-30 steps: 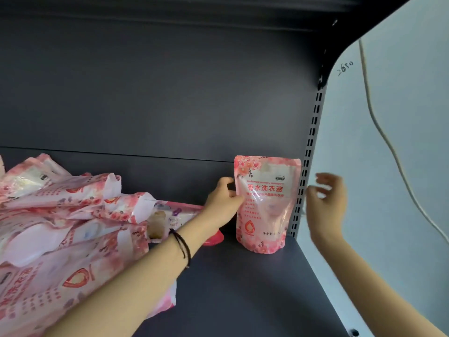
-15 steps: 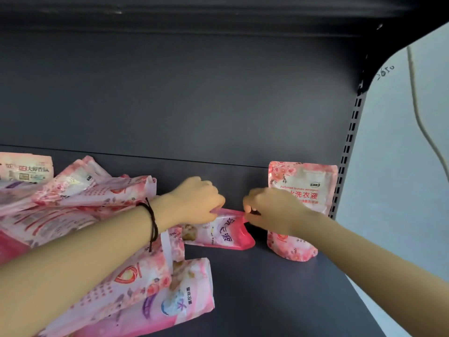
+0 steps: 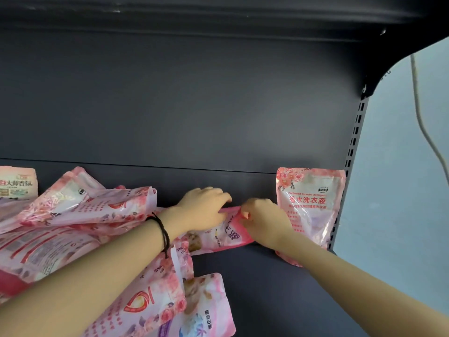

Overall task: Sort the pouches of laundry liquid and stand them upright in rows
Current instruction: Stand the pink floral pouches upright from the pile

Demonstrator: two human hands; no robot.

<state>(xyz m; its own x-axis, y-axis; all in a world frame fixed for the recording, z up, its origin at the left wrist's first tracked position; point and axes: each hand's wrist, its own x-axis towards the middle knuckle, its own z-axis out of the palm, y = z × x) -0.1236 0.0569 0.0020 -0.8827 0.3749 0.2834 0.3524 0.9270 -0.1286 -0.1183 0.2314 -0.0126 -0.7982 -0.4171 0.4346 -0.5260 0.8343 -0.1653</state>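
Observation:
One pink flowered pouch (image 3: 313, 203) stands upright at the far right of the dark shelf (image 3: 267, 288), against the back panel. A second pink pouch (image 3: 226, 235) lies flat just left of it. My left hand (image 3: 204, 210) grips its far edge with curled fingers. My right hand (image 3: 264, 220) pinches its right end, partly hiding the standing pouch's lower left. A loose heap of several pink pouches (image 3: 80, 215) lies on the left half of the shelf, under my left forearm.
A perforated shelf upright (image 3: 352, 152) bounds the shelf on the right, with a pale wall and a hanging cable (image 3: 420, 113) beyond it. Another pouch (image 3: 209, 310) lies near the front edge. A shelf board hangs overhead.
A second ago my left hand touched the standing pouch and my right hand hovered open by the upright. Both hands have moved onto the flat pouch and taken hold of it. The view shifted left.

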